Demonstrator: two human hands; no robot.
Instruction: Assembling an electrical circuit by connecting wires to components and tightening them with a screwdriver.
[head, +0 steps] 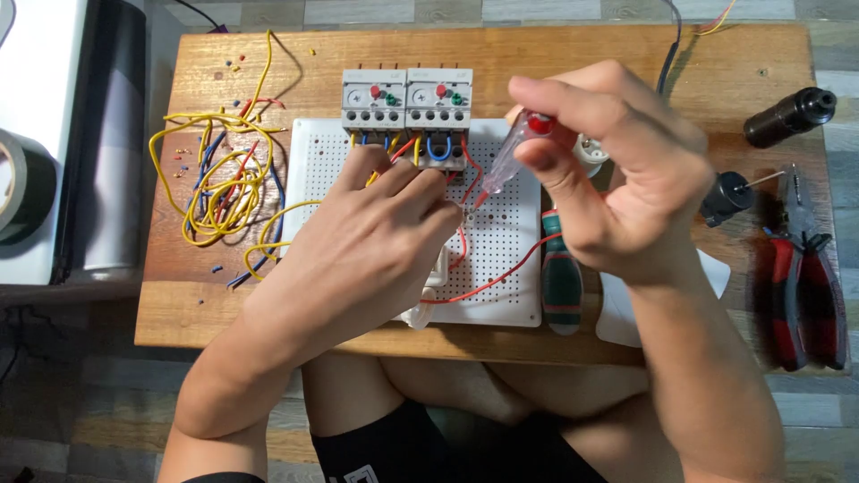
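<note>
left hand (pixel 380 224) palm-down, fingers curled, right hand (pixel 617 170) raised, pinching grip

home elec workbench: pliers (pixel 805 268), wires (pixel 215 170)

Perforated board at the middle of the tabletop (pixel 626 63)

Two grey relay blocks (pixel 407 103) sit at the white perforated plastic board's (pixel 510 268) far edge; tangled yellow wires (pixel 210 174) lie left, red-handled pliers (pixel 805 268) right.
</note>
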